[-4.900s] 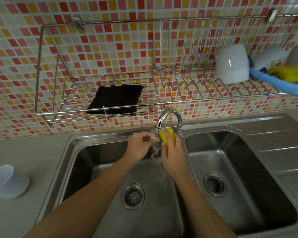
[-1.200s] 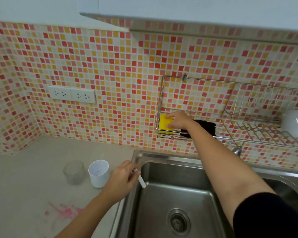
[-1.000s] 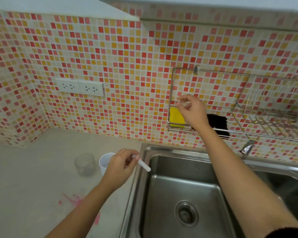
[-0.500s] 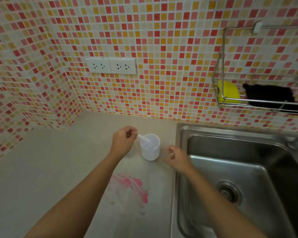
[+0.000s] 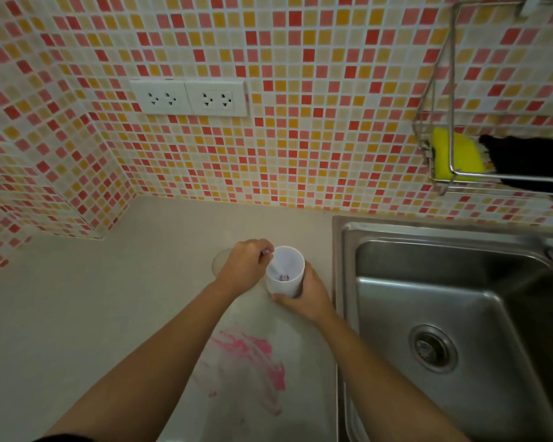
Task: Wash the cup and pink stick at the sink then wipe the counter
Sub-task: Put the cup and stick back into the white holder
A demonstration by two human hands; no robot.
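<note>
The tiled wall and the pale desk fill most of the view, with the steel sink to the right and a wire rack hung on the tiles above it. A pink smear lies on the desk between the two forearms, unwiped. In the rack a black cloth sits beside the yellow sponge, which the right hand left there about a second ago.

Half a second back the right hand was loose near the sink's edge, apart from the cup. Now its fingers curl round the lower wall of the white cup, which stands upright on the desk just left of the sink rim. The left hand pinches the top of the stick. Its lower end, poised at the rim a moment ago, now reaches down inside the cup toward the bottom. A clear tumbler shows only partly behind the left hand.

With the stick scrubbed under the tap some seconds ago and now going into the cup, the stick's part looks done. The right hand's fresh hold suggests the cup is next for the sink, though it may only be steadying it. The wiping has not begun, and the smear sits close enough to the cup that lifting straight up seems the cleaner way out
</note>
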